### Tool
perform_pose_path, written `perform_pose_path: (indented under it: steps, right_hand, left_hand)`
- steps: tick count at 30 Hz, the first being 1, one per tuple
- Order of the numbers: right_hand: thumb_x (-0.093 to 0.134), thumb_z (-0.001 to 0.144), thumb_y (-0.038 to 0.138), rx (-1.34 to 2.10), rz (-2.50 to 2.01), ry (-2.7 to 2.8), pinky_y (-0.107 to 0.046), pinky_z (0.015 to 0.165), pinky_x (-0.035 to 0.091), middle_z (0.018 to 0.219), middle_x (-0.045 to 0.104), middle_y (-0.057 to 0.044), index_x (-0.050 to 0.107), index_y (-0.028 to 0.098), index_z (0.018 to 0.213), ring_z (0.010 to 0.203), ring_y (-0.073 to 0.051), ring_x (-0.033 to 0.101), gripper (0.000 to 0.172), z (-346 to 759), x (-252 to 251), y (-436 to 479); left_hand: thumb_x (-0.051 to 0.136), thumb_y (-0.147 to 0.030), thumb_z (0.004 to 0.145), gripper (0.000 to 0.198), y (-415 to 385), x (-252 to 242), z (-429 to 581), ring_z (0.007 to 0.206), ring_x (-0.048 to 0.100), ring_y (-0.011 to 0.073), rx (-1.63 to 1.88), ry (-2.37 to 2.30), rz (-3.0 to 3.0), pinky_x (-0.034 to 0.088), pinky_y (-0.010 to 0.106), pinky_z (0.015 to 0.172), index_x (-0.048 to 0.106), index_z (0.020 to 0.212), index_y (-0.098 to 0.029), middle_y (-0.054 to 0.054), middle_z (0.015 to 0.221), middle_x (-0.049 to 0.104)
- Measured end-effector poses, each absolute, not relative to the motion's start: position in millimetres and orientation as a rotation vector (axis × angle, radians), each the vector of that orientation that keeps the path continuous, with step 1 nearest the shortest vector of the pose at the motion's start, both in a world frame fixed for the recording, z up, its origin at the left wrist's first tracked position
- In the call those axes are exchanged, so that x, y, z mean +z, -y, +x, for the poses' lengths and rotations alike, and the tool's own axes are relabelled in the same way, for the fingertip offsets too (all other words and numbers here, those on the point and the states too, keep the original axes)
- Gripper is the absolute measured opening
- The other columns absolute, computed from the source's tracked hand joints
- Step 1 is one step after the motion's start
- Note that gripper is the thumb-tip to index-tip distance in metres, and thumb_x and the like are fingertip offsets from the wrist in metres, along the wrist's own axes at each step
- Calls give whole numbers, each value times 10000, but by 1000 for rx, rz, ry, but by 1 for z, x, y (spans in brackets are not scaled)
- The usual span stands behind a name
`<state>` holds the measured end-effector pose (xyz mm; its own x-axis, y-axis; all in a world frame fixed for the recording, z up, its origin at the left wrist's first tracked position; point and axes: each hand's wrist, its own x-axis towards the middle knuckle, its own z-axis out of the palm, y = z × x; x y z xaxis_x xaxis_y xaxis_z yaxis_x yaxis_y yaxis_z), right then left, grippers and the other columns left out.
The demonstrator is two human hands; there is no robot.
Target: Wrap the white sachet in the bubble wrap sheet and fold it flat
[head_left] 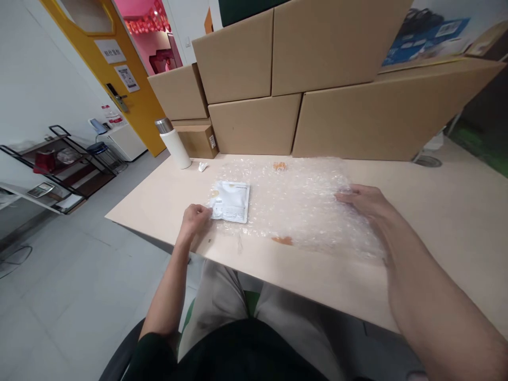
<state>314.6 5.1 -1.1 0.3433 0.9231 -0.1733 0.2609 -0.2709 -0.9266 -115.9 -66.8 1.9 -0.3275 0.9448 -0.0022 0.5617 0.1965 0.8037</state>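
Note:
A clear sheet of bubble wrap (296,203) lies spread over the table, with a white sealed pouch (230,202) flat on its left end. My left hand (196,218) is closed at the sheet's left edge, its fingertips right beside the pouch's lower left corner. Whether those fingers also touch the pouch is hard to see. At the other end, my right hand (365,200) grips the right edge of the bubble wrap between thumb and fingers. Orange tape pieces (279,166) show at the sheet's far and near edges.
Stacked cardboard boxes (254,124) line the back of the table (159,193). A white bottle with a steel cap (177,148) stands at the back left, beside a crumpled white tissue (202,166). Beyond the table on the left are a black-framed shelf (65,164) and a yellow door (93,69).

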Motion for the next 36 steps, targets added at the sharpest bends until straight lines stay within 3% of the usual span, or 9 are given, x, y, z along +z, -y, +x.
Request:
perform_pose_path:
  steps: [8, 13, 17, 21, 25, 29, 32, 34, 36]
  right_hand:
    - [749, 706, 216, 902, -1828, 1093, -289, 554, 334, 681, 552, 0, 640, 163, 772, 561, -121, 439, 139, 316, -2, -1]
    - [694, 774, 327, 335, -1809, 1324, -377, 792, 465, 1178, 628, -186, 632, 115, 1199, 842, -219, 590, 479, 309, 9, -1]
    - [567, 879, 372, 169, -1346, 1706, -468, 904, 480, 1230, 637, -162, 640, 172, 1204, 1062, -284, 590, 389, 238, 19, 12]
    - [446, 991, 384, 365, -1061, 2285, -461, 1034, 404, 1307, 618, -139, 616, 180, 1255, 1207, -277, 533, 375, 132, 18, 31]
    - [371, 1023, 441, 408, -1262, 2497, -416, 988, 400, 1243, 625, -189, 615, 107, 1197, 1157, -290, 540, 449, 67, 5, 37]
    - [294, 1000, 599, 516, -1409, 2294, -454, 990, 377, 1222, 635, -203, 642, 128, 1136, 1163, -321, 544, 601, 56, -3, 37]
    - [321, 967, 663, 961, -1286, 1969, -416, 984, 396, 1152, 686, -122, 683, 202, 1073, 1111, -280, 591, 596, 68, -2, 36]
    - [343, 933, 706, 1324, -1143, 1636, -382, 950, 433, 1088, 712, -80, 704, 232, 1036, 1061, -252, 621, 605, 79, 1, 33]
    - [342, 896, 754, 1611, -997, 1309, -375, 885, 480, 1018, 727, -76, 707, 231, 1013, 989, -246, 649, 648, 91, 4, 30]
  left_hand:
    - [614, -407, 737, 264, 57, -4, -138, 579, 507, 147, 806, -2160, 1464, 310, 242, 515, 576, 604, -183, -7, 524, 518]
    - [615, -400, 759, 235, 55, -6, -139, 727, 580, 186, 724, -2191, 1514, 373, 262, 610, 614, 678, -179, 31, 692, 610]
    - [604, -409, 791, 235, 52, -4, -141, 862, 617, 225, 628, -2235, 1565, 404, 292, 707, 643, 858, -187, 70, 888, 674]
    - [644, -414, 773, 396, 47, -1, -143, 877, 635, 256, 614, -2277, 1537, 404, 314, 716, 605, 1099, -192, 94, 947, 700]
    - [690, -345, 696, 256, 43, 2, -144, 694, 611, 208, 795, -2134, 1433, 398, 281, 622, 630, 873, -170, 34, 706, 654]
    - [643, -323, 713, 161, 44, 11, -136, 590, 554, 140, 916, -2019, 1473, 385, 236, 559, 584, 756, -180, -22, 627, 591]
    - [641, -348, 741, 194, 47, 24, -113, 549, 514, 115, 1144, -1768, 1500, 379, 217, 540, 561, 823, -191, -45, 626, 565]
    - [623, -424, 802, 250, 49, 32, -89, 594, 544, 122, 1229, -1517, 1533, 414, 222, 573, 557, 894, -202, -35, 680, 587]
    - [514, -539, 892, 345, 50, 38, -62, 785, 622, 162, 1179, -1332, 1619, 482, 260, 698, 581, 946, -205, 19, 863, 657]
